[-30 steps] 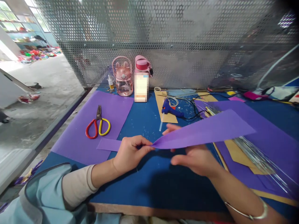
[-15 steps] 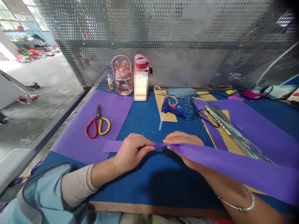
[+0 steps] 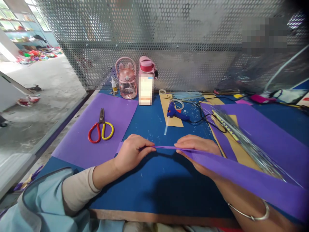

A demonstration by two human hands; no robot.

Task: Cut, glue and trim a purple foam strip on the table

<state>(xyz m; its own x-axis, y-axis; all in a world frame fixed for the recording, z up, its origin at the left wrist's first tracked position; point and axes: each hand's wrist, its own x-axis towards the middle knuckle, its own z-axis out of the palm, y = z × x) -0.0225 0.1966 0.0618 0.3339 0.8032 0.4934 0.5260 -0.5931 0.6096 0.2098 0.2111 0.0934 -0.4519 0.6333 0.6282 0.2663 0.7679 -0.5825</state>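
A long purple paper strip point(image 3: 231, 170) runs between my two hands above the blue tabletop. My left hand point(image 3: 132, 151) pinches it between thumb and fingers, and a short end shows behind that hand. My right hand point(image 3: 196, 149) grips the strip a little way to the right, where it looks folded narrow along its length. From there the wider part drapes over my right forearm to the frame's edge. Between the hands the strip is stretched thin and nearly level. Scissors point(image 3: 101, 127) with red and yellow handles lie on a purple sheet point(image 3: 74, 141) at the left.
A blue glue gun point(image 3: 177, 112) with a clear stick rests on tan card beyond my hands, its black cord trailing right. Wire stems point(image 3: 251, 148) lie over purple sheets at the right. A pink-lidded bottle point(image 3: 127, 80) and a phone point(image 3: 145, 91) stand before the perforated metal panel point(image 3: 169, 42).
My hands have moved slightly apart along the strip, the left going left and the right going right. Less of the strip's end shows behind my left hand.
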